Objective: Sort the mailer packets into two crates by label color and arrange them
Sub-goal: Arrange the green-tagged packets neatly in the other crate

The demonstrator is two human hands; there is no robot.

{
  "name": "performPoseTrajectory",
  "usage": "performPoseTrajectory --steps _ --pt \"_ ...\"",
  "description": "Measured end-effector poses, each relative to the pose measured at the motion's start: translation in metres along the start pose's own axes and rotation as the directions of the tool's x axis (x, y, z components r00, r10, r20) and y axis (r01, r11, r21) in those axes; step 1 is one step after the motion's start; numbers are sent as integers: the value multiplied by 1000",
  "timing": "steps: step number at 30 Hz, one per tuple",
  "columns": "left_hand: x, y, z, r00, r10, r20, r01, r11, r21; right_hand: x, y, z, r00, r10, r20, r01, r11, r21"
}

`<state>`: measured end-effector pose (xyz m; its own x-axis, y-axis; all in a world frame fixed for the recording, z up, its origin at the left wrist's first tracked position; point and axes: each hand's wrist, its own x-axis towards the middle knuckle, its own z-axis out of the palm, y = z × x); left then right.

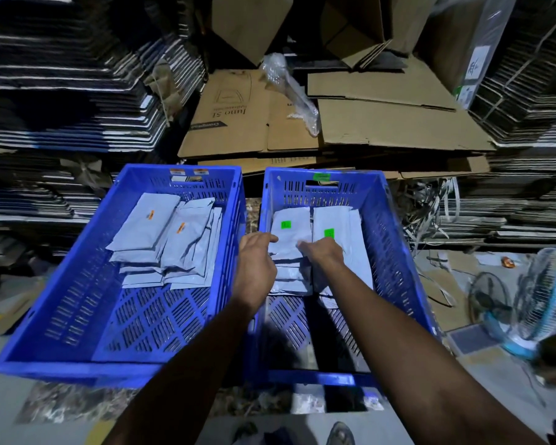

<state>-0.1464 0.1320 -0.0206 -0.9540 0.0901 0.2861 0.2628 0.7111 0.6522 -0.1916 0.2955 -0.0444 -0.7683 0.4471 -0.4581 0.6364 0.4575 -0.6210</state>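
Left hand [258,252] fingers flat, touching the left green-label packet stack [291,239]; right hand [323,252] fingers curled onto it too, grip can't tell. Prob squaring the pile. Both stacks sit far end of right crate [395,239], long axes running away from person. Orange-label packets [161,232] in left crate [77,284], fanned, angled right.

Dim light, fisheye-warped, blurred edges
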Motion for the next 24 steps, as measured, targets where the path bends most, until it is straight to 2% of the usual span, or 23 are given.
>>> performPoseTrajectory --steps 2,3,5,7,8,11,14,16,18,20,22,23,24 --pt "2 0 0 1000 -4 -8 4 1000 -11 2 4 -5 1000 0 5 0 997 -71" --pt "2 -2 0 1000 -3 -10 3 1000 -24 4 8 -7 1000 -8 0 8 1000 -10" --pt "2 -5 -1 1000 -4 -6 3 999 -46 -3 21 -20 999 -15 44 4 970 245" --pt "1 -8 -3 1000 7 -5 -7 999 -54 -19 45 -35 982 0 188 -85 893 442" --pt "0 -11 -3 1000 17 -6 -17 998 -61 -28 58 -41 953 0 302 -149 870 469" --pt "-1 -13 -1 1000 -6 -4 6 996 -87 -38 86 -49 887 13 462 -232 878 419" --pt "1 -12 1 999 -53 -1 52 994 -99 -15 99 -34 927 63 369 -240 857 455" --pt "2 -13 2 999 -52 1 52 994 -94 -3 100 -23 960 21 280 -134 911 390" --pt "1 -14 3 999 -41 -9 40 995 -92 -11 98 -18 966 -18 259 -56 959 278" --pt "-1 -15 3 999 -34 -23 32 996 -88 -26 105 -16 918 19 396 -98 979 179" --pt "0 -15 5 998 -44 -38 41 996 -83 -33 116 -18 811 120 573 -172 984 36" --pt "0 -14 5 998 -44 -41 40 996 -75 -34 118 -19 789 134 599 -175 984 11" --pt "0 -14 4 998 -37 -42 34 997 -69 -31 118 -17 801 130 585 -183 983 33"
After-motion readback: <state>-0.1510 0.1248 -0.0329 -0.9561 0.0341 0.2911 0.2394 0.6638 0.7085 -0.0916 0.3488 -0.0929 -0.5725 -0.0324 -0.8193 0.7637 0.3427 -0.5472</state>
